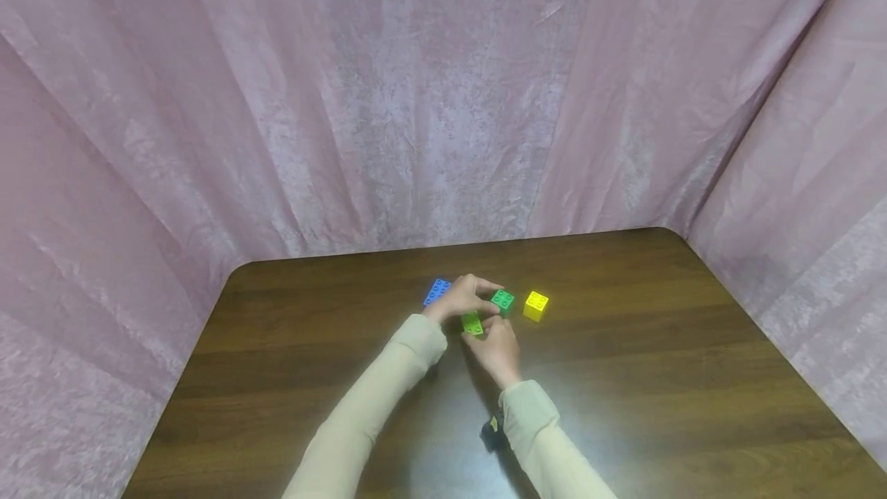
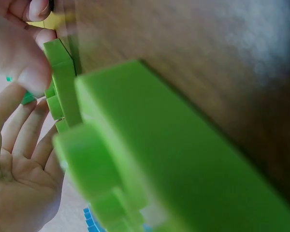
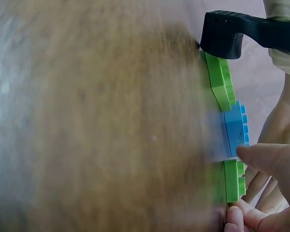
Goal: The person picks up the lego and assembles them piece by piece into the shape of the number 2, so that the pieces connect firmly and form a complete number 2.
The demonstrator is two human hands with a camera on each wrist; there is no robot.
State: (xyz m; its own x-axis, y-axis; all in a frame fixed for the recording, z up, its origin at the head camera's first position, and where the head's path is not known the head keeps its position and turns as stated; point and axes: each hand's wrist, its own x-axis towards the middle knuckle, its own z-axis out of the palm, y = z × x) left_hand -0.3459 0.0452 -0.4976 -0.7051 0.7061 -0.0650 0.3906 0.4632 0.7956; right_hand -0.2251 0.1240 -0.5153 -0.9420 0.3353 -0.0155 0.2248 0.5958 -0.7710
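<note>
My left hand (image 1: 460,299) reaches across and pinches a small dark green toy brick (image 1: 503,300) between thumb and forefinger. Just below it, my right hand (image 1: 500,346) has thumb and finger at the sides of a lime-green brick (image 1: 473,323), gripping it low at the table. In the right wrist view this lime-green brick (image 3: 233,181) sits between the fingertips. A blue brick (image 1: 436,291) lies beside the left hand, partly covered by it. Close under the left wrist is another green brick (image 2: 183,145), hidden from the head view.
A yellow brick (image 1: 535,305) stands to the right of the dark green one. A black wrist camera (image 3: 227,36) on the left wrist hangs close to the second green brick. Pink curtains (image 1: 443,98) surround the brown wooden table (image 1: 658,376).
</note>
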